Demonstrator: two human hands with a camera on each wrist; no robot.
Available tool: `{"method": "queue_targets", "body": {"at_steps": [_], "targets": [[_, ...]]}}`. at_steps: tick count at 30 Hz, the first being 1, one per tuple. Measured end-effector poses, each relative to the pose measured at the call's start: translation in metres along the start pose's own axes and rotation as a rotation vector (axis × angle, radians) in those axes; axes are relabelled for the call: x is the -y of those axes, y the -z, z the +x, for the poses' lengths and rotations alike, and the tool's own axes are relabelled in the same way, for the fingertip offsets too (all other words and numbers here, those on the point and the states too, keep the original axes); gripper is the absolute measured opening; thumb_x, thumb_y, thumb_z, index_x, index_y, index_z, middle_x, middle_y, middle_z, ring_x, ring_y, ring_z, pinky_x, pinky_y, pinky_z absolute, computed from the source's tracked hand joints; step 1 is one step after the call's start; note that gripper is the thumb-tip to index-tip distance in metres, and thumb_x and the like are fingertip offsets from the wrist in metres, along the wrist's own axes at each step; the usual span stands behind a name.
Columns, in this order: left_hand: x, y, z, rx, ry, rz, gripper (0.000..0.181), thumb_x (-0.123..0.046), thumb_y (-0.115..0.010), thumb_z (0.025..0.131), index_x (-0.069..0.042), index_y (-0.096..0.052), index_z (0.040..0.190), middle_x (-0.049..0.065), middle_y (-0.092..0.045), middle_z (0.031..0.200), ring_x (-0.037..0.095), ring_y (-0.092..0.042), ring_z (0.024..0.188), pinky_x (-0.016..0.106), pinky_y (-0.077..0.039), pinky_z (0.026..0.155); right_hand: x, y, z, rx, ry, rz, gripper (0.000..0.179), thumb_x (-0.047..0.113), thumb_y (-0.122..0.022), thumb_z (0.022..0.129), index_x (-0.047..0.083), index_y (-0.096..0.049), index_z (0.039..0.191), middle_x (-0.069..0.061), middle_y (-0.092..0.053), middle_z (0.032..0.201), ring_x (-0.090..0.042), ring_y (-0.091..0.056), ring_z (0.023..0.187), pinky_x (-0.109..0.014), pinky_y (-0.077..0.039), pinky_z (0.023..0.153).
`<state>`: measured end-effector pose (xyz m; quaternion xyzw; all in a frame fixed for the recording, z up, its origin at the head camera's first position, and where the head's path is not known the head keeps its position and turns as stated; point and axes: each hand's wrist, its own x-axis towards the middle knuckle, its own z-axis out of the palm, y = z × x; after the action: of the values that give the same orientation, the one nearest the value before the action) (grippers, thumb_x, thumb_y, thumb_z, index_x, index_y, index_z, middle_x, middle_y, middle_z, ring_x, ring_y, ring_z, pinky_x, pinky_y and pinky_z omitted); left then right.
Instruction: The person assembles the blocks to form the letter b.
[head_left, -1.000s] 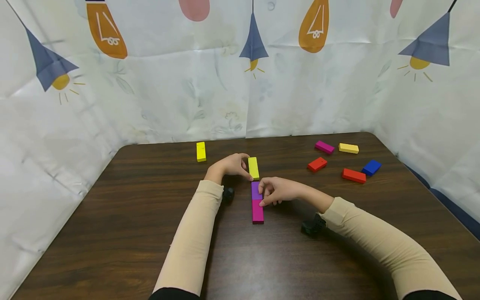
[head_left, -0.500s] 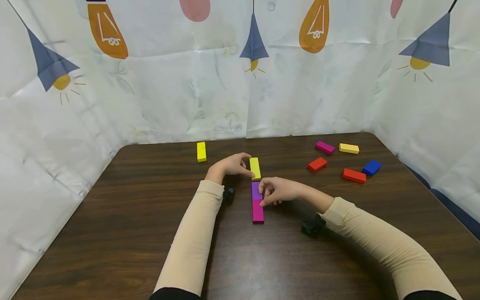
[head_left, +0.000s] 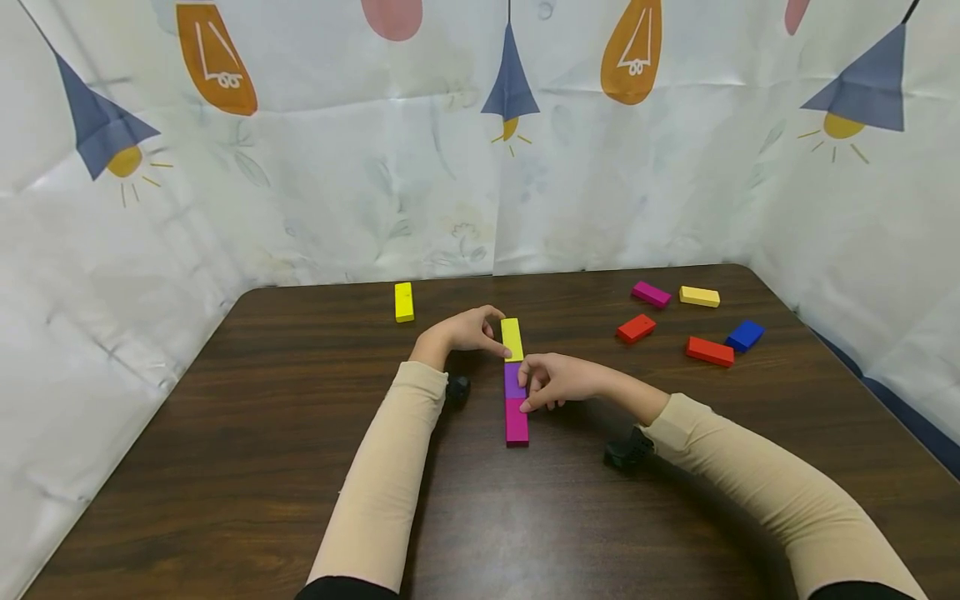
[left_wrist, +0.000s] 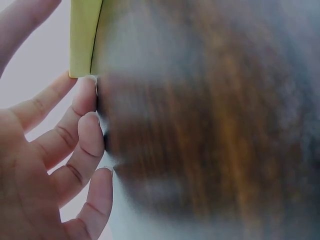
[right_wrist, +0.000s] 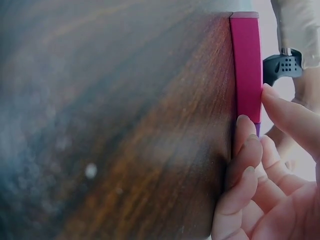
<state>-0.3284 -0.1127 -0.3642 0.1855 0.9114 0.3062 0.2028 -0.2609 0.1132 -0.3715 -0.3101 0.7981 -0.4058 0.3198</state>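
Three wooden blocks lie end to end down the middle of the table: a yellow block [head_left: 512,336] farthest, a purple block [head_left: 512,386] behind the nearest, magenta block [head_left: 517,427]. My left hand [head_left: 467,331] grips the yellow block, thumb near its close end and index finger toward its far end. In the left wrist view a fingertip meets the end of the yellow block [left_wrist: 82,45]. My right hand [head_left: 566,379] curls over the joint of the other two, index finger on the purple and thumb on the magenta block [right_wrist: 248,65].
A second yellow block [head_left: 404,302] stands off at the back left. At the back right lie another magenta block [head_left: 651,294], a pale yellow block [head_left: 699,297], two red blocks [head_left: 636,328] and a blue block [head_left: 745,336]. A patterned curtain [head_left: 360,183] surrounds the table's far edges.
The left hand has shifted the yellow block slightly right and nearer, and the small gap to the purple block has closed. The right hand has stayed in place.
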Motion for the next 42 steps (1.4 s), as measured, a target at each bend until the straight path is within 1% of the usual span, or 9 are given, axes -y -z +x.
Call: {"method": "queue_targets", "body": {"at_steps": [8,20,31,42], "targets": [[0.0004,-0.0006,-0.0001,-0.001,0.000,0.005,0.078,-0.031,-0.082,0.089,-0.007,-0.042,0.151,0.013,-0.055,0.117,0.025,-0.052,0.103,0.036,-0.044,0.089,0.0000,0.0002,0.0003,0.000,-0.005,-0.002,0.027,0.009,-0.072,0.095,0.002,-0.050,0.109,-0.001,-0.066,0.075,-0.014,-0.055,0.062,-0.027,-0.042,0.059],[-0.0004,-0.0003,-0.0016,0.000,-0.003,0.007,0.077,-0.030,-0.082,0.089,-0.007,-0.043,0.151,0.012,-0.054,0.115,0.025,-0.051,0.101,0.036,-0.043,0.088,-0.0003,0.0004,0.0005,-0.002,-0.005,-0.009,0.027,0.009,-0.072,0.095,0.002,-0.050,0.109,-0.002,-0.066,0.075,-0.014,-0.056,0.062,-0.027,-0.042,0.059],[-0.0006,-0.0005,-0.0008,0.011,0.005,0.020,0.078,-0.032,-0.082,0.088,-0.008,-0.042,0.151,0.015,-0.055,0.123,0.028,-0.053,0.108,0.039,-0.044,0.095,0.0013,0.0003,-0.0002,0.001,-0.010,0.000,0.027,0.010,-0.071,0.096,0.002,-0.050,0.109,-0.002,-0.065,0.075,-0.014,-0.056,0.063,-0.027,-0.042,0.060],[-0.0005,0.0003,-0.0014,0.017,-0.002,0.016,0.078,-0.031,-0.082,0.089,-0.007,-0.042,0.152,0.015,-0.055,0.122,0.027,-0.053,0.106,0.039,-0.045,0.094,0.0013,-0.0003,0.0001,0.001,-0.009,0.001,0.027,0.010,-0.071,0.096,0.002,-0.050,0.109,-0.002,-0.065,0.074,-0.014,-0.055,0.062,-0.027,-0.042,0.059]]}}
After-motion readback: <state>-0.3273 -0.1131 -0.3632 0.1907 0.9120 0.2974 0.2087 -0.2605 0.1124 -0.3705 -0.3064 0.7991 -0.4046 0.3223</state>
